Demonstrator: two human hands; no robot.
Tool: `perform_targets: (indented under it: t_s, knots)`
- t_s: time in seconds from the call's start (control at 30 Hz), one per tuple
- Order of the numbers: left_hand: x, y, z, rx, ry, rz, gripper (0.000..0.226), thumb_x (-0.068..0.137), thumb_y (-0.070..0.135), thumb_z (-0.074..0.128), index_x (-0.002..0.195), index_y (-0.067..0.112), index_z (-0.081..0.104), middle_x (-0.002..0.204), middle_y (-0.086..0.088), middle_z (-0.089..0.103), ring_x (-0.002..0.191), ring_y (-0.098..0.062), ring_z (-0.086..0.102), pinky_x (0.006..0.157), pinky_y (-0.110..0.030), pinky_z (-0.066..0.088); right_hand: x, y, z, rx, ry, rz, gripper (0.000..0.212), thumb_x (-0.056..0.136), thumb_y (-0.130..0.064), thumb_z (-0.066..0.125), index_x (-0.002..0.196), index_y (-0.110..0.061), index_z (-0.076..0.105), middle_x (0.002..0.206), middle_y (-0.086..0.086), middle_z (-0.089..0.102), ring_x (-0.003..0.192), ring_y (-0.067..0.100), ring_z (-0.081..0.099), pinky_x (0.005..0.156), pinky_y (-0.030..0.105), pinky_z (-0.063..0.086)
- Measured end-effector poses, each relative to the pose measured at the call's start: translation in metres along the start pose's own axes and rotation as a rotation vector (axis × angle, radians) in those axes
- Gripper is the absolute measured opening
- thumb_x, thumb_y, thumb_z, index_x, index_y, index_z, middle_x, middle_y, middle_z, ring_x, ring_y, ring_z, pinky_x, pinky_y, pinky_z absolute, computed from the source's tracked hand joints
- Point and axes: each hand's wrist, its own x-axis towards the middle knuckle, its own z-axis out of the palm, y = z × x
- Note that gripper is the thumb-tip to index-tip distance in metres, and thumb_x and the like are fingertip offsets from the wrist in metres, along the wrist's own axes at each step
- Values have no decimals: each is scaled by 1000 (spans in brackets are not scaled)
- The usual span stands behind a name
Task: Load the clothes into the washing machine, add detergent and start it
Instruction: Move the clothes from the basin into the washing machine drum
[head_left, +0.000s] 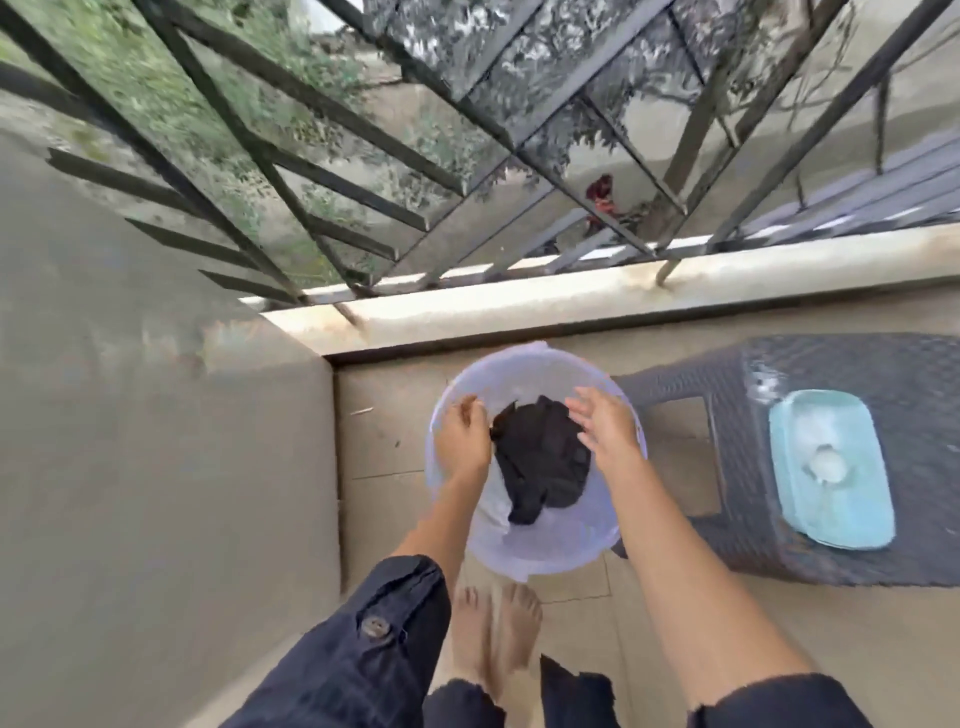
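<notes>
A translucent pale-purple bucket (550, 545) stands on the tiled floor just ahead of my bare feet. Black clothes (543, 457) lie bunched inside it, over something white at the bottom. My left hand (462, 434) reaches into the bucket on the left, fingers curled at the edge of the black cloth. My right hand (605, 423) hovers above the bucket's right side with fingers spread, holding nothing. No washing machine is in view.
A dark woven-pattern plastic stool (810, 561) stands right of the bucket, carrying a light-blue tub (831, 530) with white stuff in it. A concrete wall (156, 441) fills the left. A low ledge (571, 306) with black metal bars runs across ahead.
</notes>
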Motion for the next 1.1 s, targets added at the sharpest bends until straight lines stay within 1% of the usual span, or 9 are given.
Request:
perform_targets:
  t_s: [0.17, 0.33, 0.47, 0.57, 0.6, 0.67, 0.77, 0.93, 1.1]
  knots:
    - [82, -90, 61, 111, 26, -198, 44, 94, 27, 36, 134, 12, 48, 135, -16, 52, 121, -36, 49, 104, -47, 40, 126, 74, 8, -184, 42, -7, 15, 91, -23, 49, 81, -18, 60, 105, 9, 58, 99, 24, 52, 91, 37, 40]
    - [148, -162, 112, 142, -19, -452, 57, 99, 39, 29, 149, 12, 22, 154, -15, 25, 138, -35, 29, 114, -42, 25, 231, 133, 7, -182, 70, 26, 24, 89, -20, 55, 106, -5, 62, 115, 18, 63, 100, 28, 58, 93, 44, 46]
    - [189, -207, 145, 67, -22, -622, 76, 93, 59, 32, 151, 15, 8, 156, -16, 16, 141, -39, 22, 116, -49, 22, 283, 170, 17, -91, -13, 91, 55, 79, -37, 70, 124, -9, 55, 128, 12, 60, 113, 27, 59, 101, 42, 47]
    - [201, -218, 160, -22, -47, -661, 93, 86, 68, 39, 152, 17, -3, 159, -13, 6, 144, -38, 15, 117, -50, 16, 293, 187, 32, -276, -6, 74, 105, 53, -56, 84, 136, -7, 42, 136, 4, 50, 124, 24, 51, 104, 38, 44]
    - [203, -219, 163, -65, -56, -662, 96, 85, 69, 41, 152, 18, -5, 159, -13, 7, 143, -38, 17, 115, -49, 18, 291, 190, 38, -333, 8, 55, 109, 49, -56, 86, 136, -7, 42, 134, 4, 51, 123, 24, 52, 103, 37, 44]
    - [204, -219, 168, -205, -155, -638, 101, 78, 76, 42, 152, 20, 4, 157, -11, 19, 141, -35, 27, 115, -47, 23, 282, 196, 46, -336, -13, 65, 86, 61, -42, 85, 130, -7, 49, 125, 6, 58, 117, 26, 56, 98, 36, 47]
    - [193, -220, 161, -272, -317, -599, 122, 45, 95, 50, 140, 18, 44, 144, -8, 47, 127, -29, 49, 110, -46, 37, 249, 199, 54, -186, -180, 165, 48, 75, -24, 77, 118, -9, 61, 114, 8, 67, 103, 26, 63, 89, 35, 51]
    - [158, -198, 121, -187, -136, -617, 129, 29, 90, 62, 128, 7, 54, 126, -9, 61, 111, -30, 59, 99, -44, 48, 186, 179, 47, -21, -241, 211, 48, 64, -26, 78, 109, -11, 68, 99, 10, 73, 94, 28, 68, 86, 39, 55]
    - [114, -139, 94, -297, -201, -533, 85, 45, 77, 69, 108, 19, 69, 106, -3, 72, 98, -26, 67, 93, -44, 52, 102, 131, 38, 144, -200, 222, 35, 67, -22, 75, 100, -11, 72, 96, 14, 74, 95, 33, 68, 91, 46, 53]
